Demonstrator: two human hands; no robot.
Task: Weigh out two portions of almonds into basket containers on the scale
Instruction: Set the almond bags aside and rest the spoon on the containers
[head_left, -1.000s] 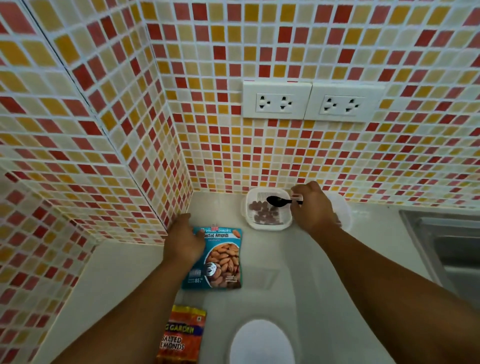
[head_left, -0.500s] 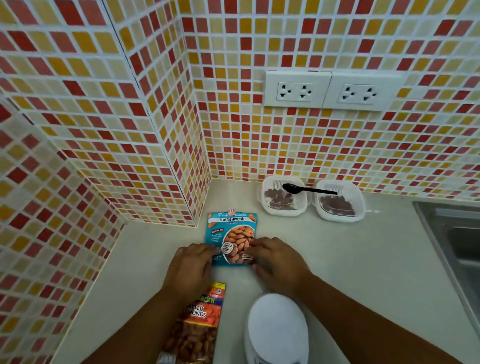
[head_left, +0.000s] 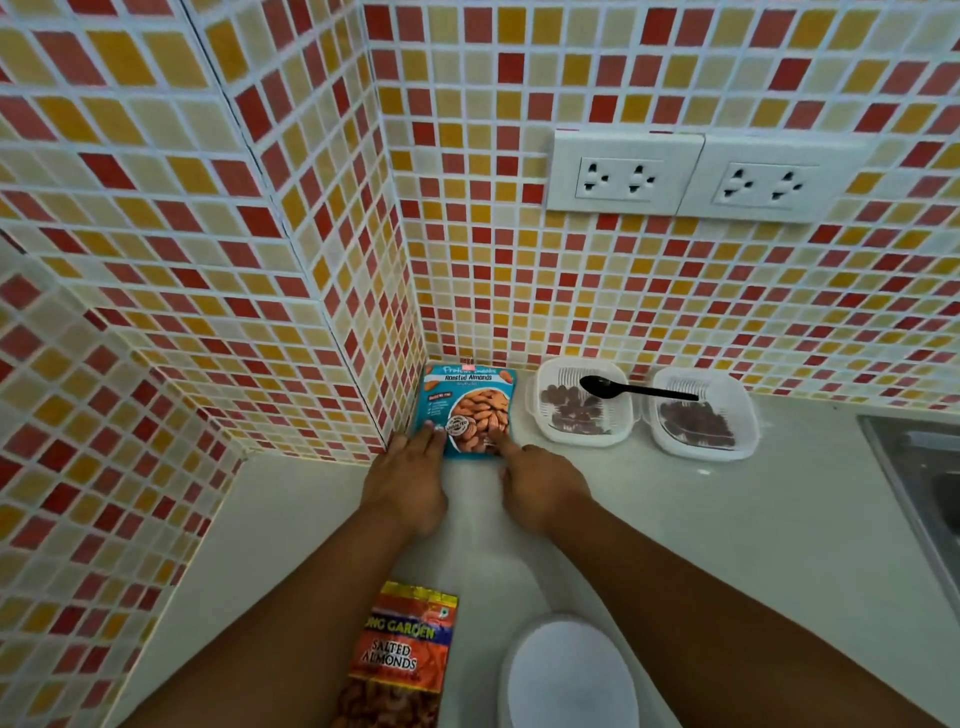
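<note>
Along the left, the red, orange and cream mosaic-tiled wall (head_left: 218, 218) juts out as a corner and hides whatever part of the white countertop (head_left: 727, 545) lies behind it. Tucked against that corner and the back wall lies a flat teal packet of roasted almonds (head_left: 467, 395), its small print too blurred to read. The left hand (head_left: 408, 483) reaches forward with straight fingers, the tips resting on the packet's lower left corner; the right hand (head_left: 537, 486) does the same at the lower right edge, its index finger extended and its other fingers hard to make out. Neither hand grasps the packet, and they sit slightly apart. Between the forearms, at the bottom edge, an orange-red bag of salted almonds (head_left: 397, 660) is cut off by the frame, its brand name partly covered by the left arm. Beside it a white rounded scale (head_left: 569, 675) is also cut off below, its display out of sight. Further right, against the back wall, two white plastic slotted basket containers sit touching side by side; the left basket (head_left: 540, 410) and the right basket (head_left: 748, 415) each hold dark almonds. A black plastic spoon (head_left: 636, 388) lies bridging both rims. Two white double sockets (head_left: 696, 176) sit on the wall above. At far right, a steel sink (head_left: 919, 478) is only partly in view.
</note>
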